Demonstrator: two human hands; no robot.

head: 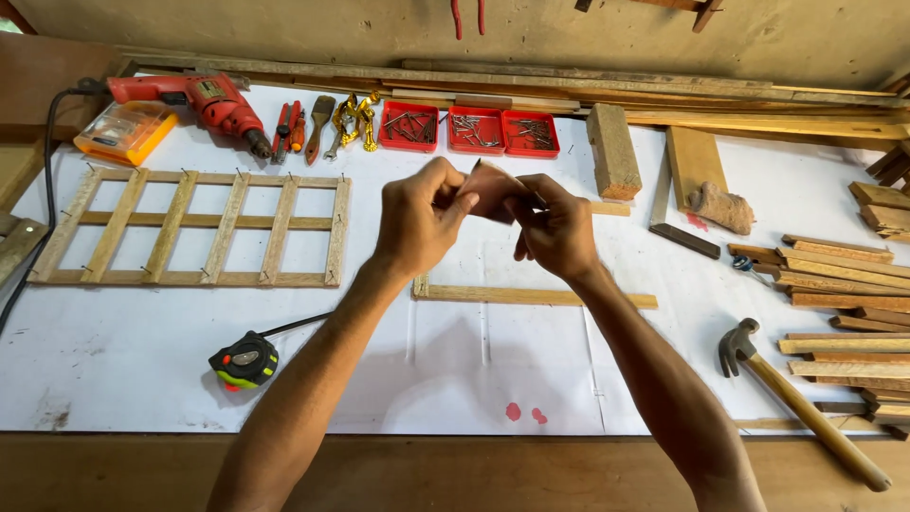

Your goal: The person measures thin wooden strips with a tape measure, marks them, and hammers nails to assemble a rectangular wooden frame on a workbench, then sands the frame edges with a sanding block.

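Both hands are raised over the middle of the frame, gripping 1 small brown sheet (493,190) between them. The left hand (417,223) pinches its left edge with thumb and fingers; the right hand (557,232) is clenched on its right edge. Whether the sheet is sandpaper or leather I cannot tell.

Below the hands a wood strip (531,297) lies flat on the white table (142,360). At left centre sits a slatted wooden frame (199,228); a tape measure (245,361) lies lower left. Along the top are a red drill (204,100), an orange case (123,131) and 3 red trays (469,130) of nails. A wood block (613,150) stands right of the trays. A hammer (796,403) lies lower right, beside stacked slats (839,284).
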